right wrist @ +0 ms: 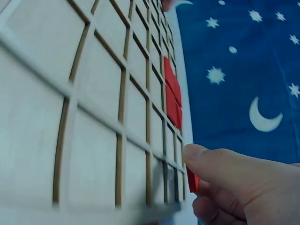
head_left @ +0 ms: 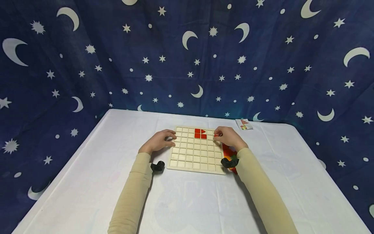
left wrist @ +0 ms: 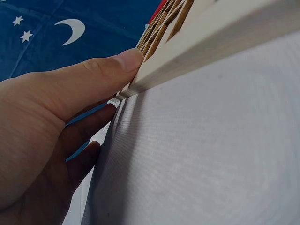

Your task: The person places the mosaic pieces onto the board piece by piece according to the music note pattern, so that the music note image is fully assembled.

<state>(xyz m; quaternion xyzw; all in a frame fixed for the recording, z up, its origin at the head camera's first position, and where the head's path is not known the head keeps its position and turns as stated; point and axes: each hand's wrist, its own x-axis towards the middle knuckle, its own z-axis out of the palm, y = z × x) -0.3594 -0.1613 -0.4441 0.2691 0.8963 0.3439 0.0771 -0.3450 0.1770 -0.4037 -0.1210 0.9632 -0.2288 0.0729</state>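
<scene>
A pale wooden grid board lies on the table. Red tiles fill a small block of cells near its far edge, one of them showing a pointed red shape on a light ground. At the board's left edge rests my left hand, its thumb on the rim in the left wrist view and its fingers extended beside it. My right hand pinches a red tile between thumb and fingers over the board's far right corner. Most of that tile is hidden by the fingers.
Partly under the right wrist, a heap of red, orange and green pieces lies along the board's right side. A small card with a coloured pattern sits at the back right. A starry blue cloth hangs behind the white table.
</scene>
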